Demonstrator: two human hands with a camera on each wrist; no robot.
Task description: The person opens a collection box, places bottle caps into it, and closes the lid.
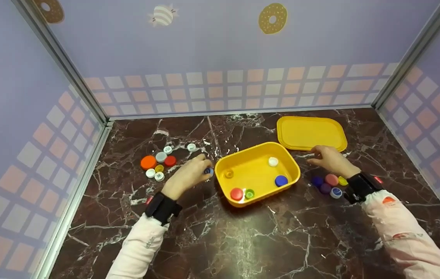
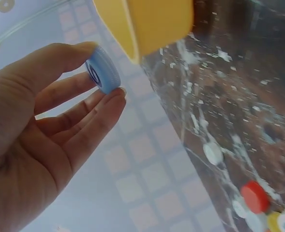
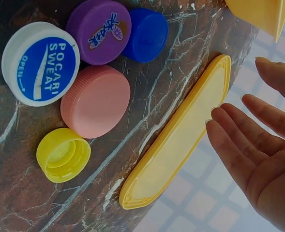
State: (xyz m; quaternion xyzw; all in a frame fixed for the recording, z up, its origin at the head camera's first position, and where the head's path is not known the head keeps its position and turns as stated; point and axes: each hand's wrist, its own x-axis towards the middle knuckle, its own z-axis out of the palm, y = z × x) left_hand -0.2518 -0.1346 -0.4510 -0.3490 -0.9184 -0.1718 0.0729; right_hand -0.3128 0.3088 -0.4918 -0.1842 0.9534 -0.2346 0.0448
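Observation:
Between thumb and fingers, my left hand pinches a light blue bottle cap, just left of the yellow container. Inside that container lie several caps: a white cap, a blue cap, a red cap, a green cap and a small yellow-orange one. My right hand hovers empty by the near edge of the yellow lid, its fingers relaxed and apart in the right wrist view. Near that wrist sits a group of caps, including a pink cap and a white-and-blue cap.
Left of the container is another cluster, with an orange cap, a red cap and several white ones. A purple cap, a dark blue cap and a yellow cap belong to the right group. Patterned walls enclose the marble-look table.

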